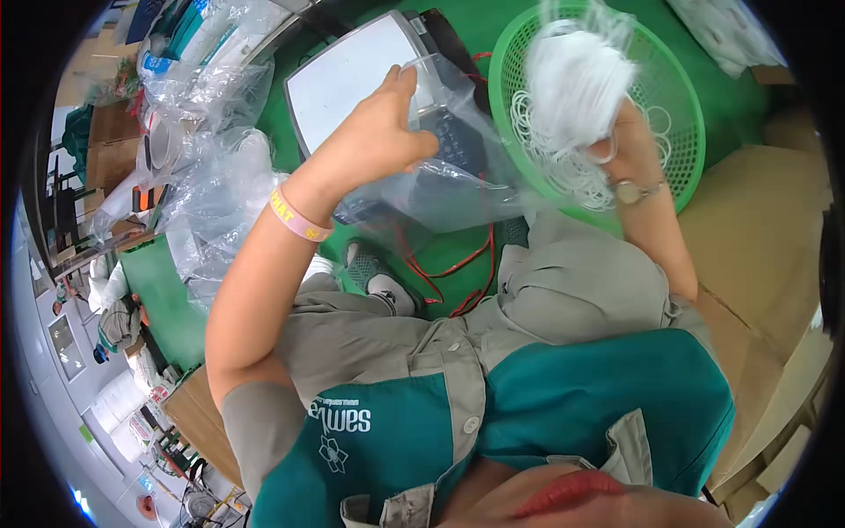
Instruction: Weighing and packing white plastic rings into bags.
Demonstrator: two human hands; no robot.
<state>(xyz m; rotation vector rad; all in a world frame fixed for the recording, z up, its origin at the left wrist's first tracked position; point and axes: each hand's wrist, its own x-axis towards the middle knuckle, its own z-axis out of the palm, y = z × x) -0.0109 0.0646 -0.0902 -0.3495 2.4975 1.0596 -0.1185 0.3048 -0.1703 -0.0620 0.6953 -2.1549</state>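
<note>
My left hand (pixel 384 132) grips the edge of a clear plastic bag (pixel 471 189), thumb apart from the fingertips. The bag hangs over a scale with a white, flat platform (pixel 352 79) and a dark front. In my right hand (pixel 632 150) is a bundle of white cord loops (pixel 579 84), raised over a green perforated basket (pixel 697 132) and smeared by motion at its top. More loose white loops (pixel 568 180) lie in the basket under that hand.
Crumpled clear plastic bags (pixel 216 189) pile up at the left. A red cable (pixel 453 271) runs over the green floor between my feet. Cardboard boxes (pixel 748 229) stand close on the right, and a white plastic sack (pixel 722 31) lies at the far right.
</note>
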